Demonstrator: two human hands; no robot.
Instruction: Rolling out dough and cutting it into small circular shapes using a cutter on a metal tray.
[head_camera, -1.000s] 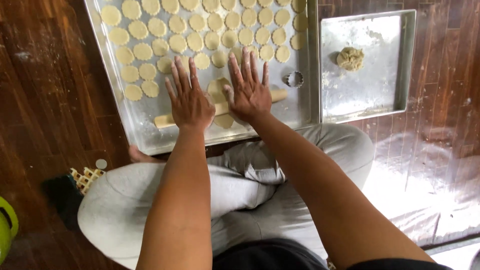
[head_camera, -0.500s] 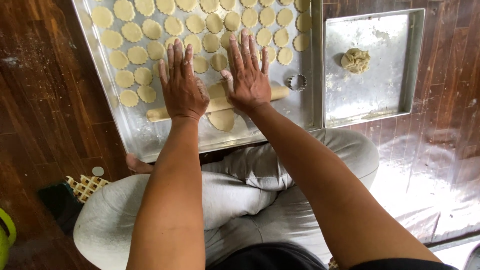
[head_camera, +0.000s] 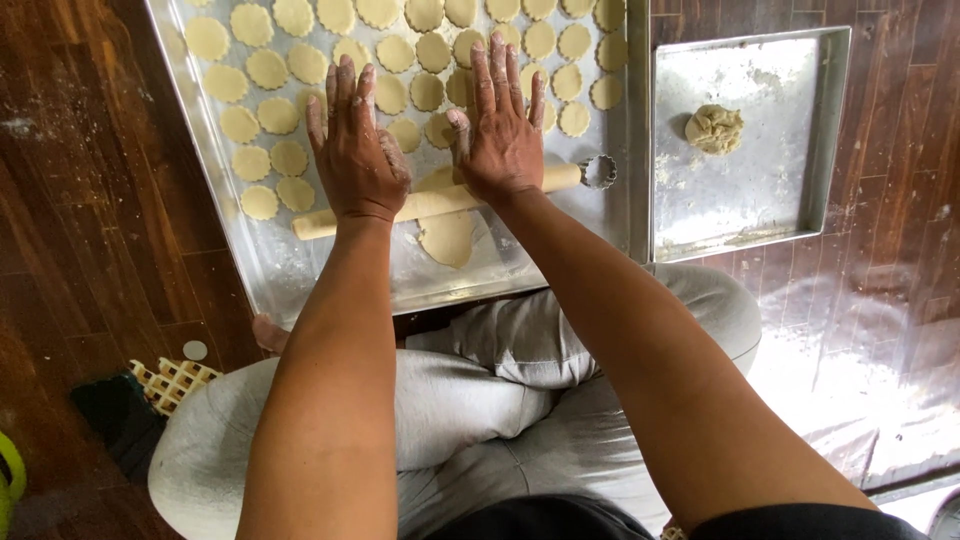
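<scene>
Dark wooden floor carries your metal tray (head_camera: 250, 255); both hands, left hand (head_camera: 355, 150) and right hand (head_camera: 500, 130), lie flat and open on the rolling pin (head_camera: 430, 200) over the dough sheet (head_camera: 447, 238). Rolling further forward risks flattening the cut rounds (head_camera: 270, 70) just ahead.

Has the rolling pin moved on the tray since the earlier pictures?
Yes. The rolling pin rolled away from the person, up the tray, uncovering more of the dough sheet.

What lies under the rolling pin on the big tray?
A flattened piece of dough shows below the rolling pin, on the big tray. The left hand and right hand cover the pin's middle, hiding how far the dough extends.
</scene>
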